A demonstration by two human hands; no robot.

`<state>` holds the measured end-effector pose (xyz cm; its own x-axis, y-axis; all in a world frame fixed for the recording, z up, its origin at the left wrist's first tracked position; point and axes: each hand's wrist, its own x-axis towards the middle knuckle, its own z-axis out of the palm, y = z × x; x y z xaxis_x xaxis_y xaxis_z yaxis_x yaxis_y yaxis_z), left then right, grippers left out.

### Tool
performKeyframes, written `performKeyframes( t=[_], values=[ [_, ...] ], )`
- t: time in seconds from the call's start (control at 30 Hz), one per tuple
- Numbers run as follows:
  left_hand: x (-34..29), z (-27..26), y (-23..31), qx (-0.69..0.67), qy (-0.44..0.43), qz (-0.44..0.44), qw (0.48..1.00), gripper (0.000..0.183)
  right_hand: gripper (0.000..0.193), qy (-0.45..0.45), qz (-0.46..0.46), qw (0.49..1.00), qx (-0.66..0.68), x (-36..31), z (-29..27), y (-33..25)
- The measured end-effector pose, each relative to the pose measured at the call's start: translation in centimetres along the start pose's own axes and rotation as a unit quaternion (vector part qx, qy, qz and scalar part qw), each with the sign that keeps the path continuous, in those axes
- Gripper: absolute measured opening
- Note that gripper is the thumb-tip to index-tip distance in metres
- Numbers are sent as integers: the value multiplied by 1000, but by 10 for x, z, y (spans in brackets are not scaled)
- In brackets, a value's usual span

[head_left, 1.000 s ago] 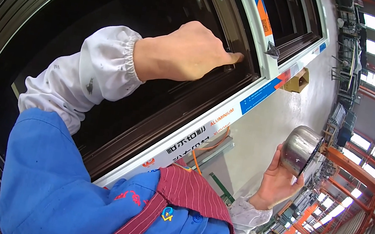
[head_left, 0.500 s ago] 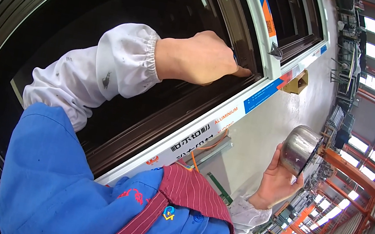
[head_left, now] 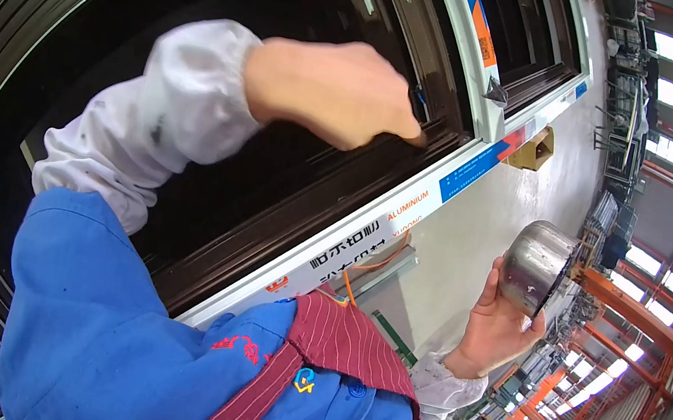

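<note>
My left hand [head_left: 339,93] is palm down over the inner corner of a dark brown metal frame [head_left: 260,237]. Its fingers are curled in, and one fingertip lies on or just above the frame's rail near the corner. The hand is slightly blurred, and whatever its fingers may hold is hidden. Out to the right, my right hand [head_left: 499,333] grips a round stainless steel cup [head_left: 536,265]. The cup is tilted on its side with its mouth turned to the right; its rim looks dark and smeared, and the inside is hidden.
White strip with printed labels [head_left: 338,251] runs along the frame's near edge. A second dark frame [head_left: 533,42] lies farther off. On the floor are an open cardboard box [head_left: 534,148] and an orange cord [head_left: 386,259]. Racks of metal stock [head_left: 627,117] line the hall.
My left hand has drawn back leftward along the rail from the frame corner, and its index finger is less stretched out. My right hand and the cup have barely shifted.
</note>
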<state>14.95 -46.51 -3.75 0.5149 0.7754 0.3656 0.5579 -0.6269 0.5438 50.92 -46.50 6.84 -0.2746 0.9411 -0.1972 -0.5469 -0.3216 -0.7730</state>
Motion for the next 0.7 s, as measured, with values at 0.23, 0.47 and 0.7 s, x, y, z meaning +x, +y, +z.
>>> performKeyframes(
  t=[0.23, 0.47, 0.7],
  values=[
    [38, -77, 35, -260, 66, 6, 963, 49, 61, -42, 12, 998, -45, 8, 25, 13],
    [95, -85, 82, -87, -34, 21, 995, 67, 61, -68, 42, 994, -70, 29, 60, 33],
    [62, -90, 51, -229, 50, 33, 972, 49, 63, -49, 42, 994, -92, 42, 66, 41]
  ],
)
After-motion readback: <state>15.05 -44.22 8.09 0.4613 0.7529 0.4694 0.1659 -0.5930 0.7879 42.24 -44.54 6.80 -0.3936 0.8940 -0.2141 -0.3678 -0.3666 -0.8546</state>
